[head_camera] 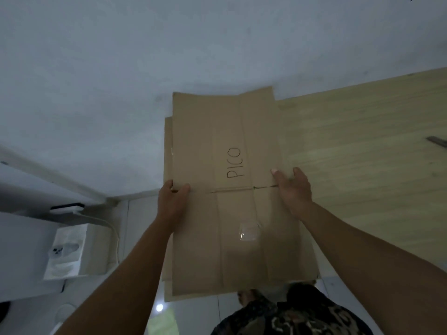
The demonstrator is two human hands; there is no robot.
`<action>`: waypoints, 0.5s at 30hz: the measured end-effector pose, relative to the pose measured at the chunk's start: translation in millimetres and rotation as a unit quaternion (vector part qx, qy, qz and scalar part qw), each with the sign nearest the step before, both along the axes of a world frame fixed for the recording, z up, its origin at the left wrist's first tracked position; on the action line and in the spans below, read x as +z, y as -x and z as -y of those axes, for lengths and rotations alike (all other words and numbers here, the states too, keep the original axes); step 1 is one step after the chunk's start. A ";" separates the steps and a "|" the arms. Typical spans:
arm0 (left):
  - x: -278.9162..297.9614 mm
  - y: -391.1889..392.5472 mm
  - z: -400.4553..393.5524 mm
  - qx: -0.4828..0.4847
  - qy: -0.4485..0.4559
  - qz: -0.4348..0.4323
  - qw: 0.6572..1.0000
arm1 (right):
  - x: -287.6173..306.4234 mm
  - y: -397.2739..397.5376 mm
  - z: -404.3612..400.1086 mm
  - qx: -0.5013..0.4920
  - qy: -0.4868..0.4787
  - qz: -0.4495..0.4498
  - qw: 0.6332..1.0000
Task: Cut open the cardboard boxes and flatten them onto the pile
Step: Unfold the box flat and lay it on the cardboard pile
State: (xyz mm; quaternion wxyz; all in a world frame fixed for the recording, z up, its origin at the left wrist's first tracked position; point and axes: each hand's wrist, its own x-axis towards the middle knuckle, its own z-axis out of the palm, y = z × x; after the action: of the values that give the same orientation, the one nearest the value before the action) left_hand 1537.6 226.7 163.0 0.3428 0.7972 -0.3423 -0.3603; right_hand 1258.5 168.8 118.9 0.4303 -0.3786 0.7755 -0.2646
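Note:
A flattened brown cardboard box (232, 213) marked "PICO" stands upright in front of me, leaning toward the wall. Behind it more flat cardboard (167, 151) of the pile shows along its left edge and at the bottom. My left hand (172, 204) grips the sheet's left edge, thumb on the front face. My right hand (294, 189) lies against the sheet's right part with its fingers straight and the thumb pointing up. A patch of clear tape (249, 232) sticks to the lower middle of the sheet.
A white wall rises behind the cardboard. A light wooden surface (362, 146) lies to the right with a dark narrow object (436, 141) on it. A white box (69, 250) and a white cable (113, 235) sit at the lower left on the glossy tiled floor.

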 end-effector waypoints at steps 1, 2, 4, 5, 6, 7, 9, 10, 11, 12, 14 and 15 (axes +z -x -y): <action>-10.9 -0.8 -3.1 0.000 -0.026 0.002 1.000 | -4.7 -1.9 -2.6 0.011 -0.009 -0.021 1.000; -21.5 -1.6 -5.7 0.001 -0.047 0.009 0.999 | -8.4 -3.4 -5.7 0.019 -0.020 -0.038 0.999; -40.9 -4.4 -10.0 0.016 -0.068 0.027 0.997 | -19.4 -7.5 -9.5 0.025 -0.028 -0.056 0.998; -48.5 -5.0 -11.1 0.027 -0.079 0.031 0.996 | -21.5 -10.9 -10.9 0.022 -0.031 -0.062 0.997; -53.7 -4.5 -11.1 0.036 -0.090 0.037 0.995 | -24.7 -14.3 -10.8 0.015 -0.039 -0.066 0.997; -58.8 -4.1 -10.4 0.045 -0.099 0.049 0.993 | -25.6 -17.2 -10.1 0.010 -0.042 -0.076 0.996; -67.0 -2.5 -5.4 0.050 -0.107 0.103 0.988 | -26.7 -22.3 -7.1 0.008 -0.042 -0.098 0.994; -68.9 -0.7 -1.8 0.049 -0.112 0.138 0.983 | -28.1 -24.6 -5.2 0.010 -0.038 -0.102 0.994; -68.3 1.2 2.3 0.055 -0.119 0.166 0.977 | -29.6 -27.4 -2.9 0.010 -0.033 -0.102 0.994; -67.7 2.4 6.8 0.063 -0.126 0.183 0.973 | -32.6 -29.9 0.3 0.010 -0.025 -0.099 0.995; -66.6 0.6 15.5 0.079 -0.128 0.195 0.969 | -39.0 -38.0 7.5 0.019 0.002 -0.092 0.996; -67.9 -1.7 20.1 0.087 -0.126 0.196 0.969 | -41.6 -42.7 11.3 0.027 0.014 -0.092 0.995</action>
State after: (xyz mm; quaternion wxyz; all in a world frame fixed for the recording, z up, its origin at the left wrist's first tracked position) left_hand 1539.3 206.6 95.2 0.1962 0.9158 -0.2837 -0.2058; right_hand 1301.2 157.5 77.3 0.3590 -0.4285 0.7972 -0.2277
